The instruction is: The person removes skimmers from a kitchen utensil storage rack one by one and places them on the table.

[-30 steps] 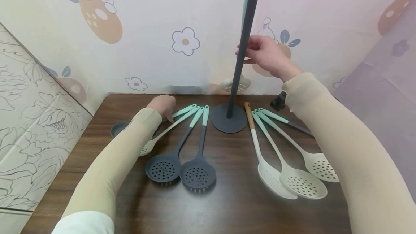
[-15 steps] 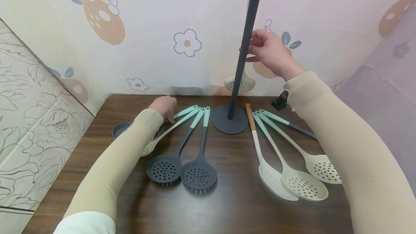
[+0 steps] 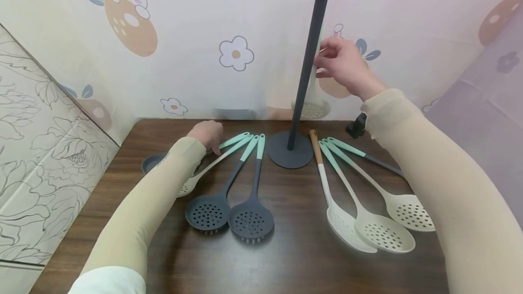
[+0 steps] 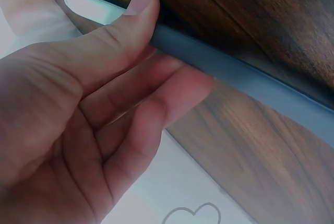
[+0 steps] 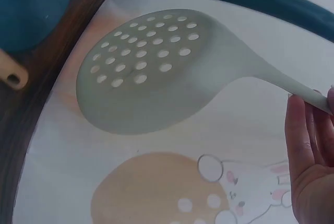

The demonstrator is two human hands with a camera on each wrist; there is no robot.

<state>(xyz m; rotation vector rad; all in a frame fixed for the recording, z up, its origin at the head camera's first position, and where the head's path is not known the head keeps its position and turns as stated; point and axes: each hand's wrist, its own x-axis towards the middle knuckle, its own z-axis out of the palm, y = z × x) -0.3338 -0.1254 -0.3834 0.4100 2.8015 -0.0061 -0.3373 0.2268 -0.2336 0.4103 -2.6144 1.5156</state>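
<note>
My right hand (image 3: 341,65) holds the pale shaft of a cream skimmer (image 5: 141,72) upright behind the pole of a dark utensil stand (image 3: 307,71). The skimmer's perforated bowl hangs lowest. Its handle top lies behind the pole and hooks, so I cannot tell whether it is on a hook. At the left of the table, my left hand (image 3: 208,135) pinches a dark grey utensil (image 4: 229,72) with a mint handle end, between thumb and fingers. A dark round head (image 3: 151,162) beyond my left forearm is partly covered, so its kind is unclear.
Two dark grey skimmers (image 3: 250,221) and a cream one (image 3: 188,187) lie left of the stand. On the right lie a wooden-handled white turner (image 3: 347,228), two cream skimmers (image 3: 384,235) and a dark-shafted utensil (image 3: 380,162). A patterned wall rises behind the brown table (image 3: 286,267).
My right hand has shifted slightly right with the skimmer. The mint handle top rose above the hooks half a second ago and is now lower, mostly behind them. My left hand stays almost still.
</note>
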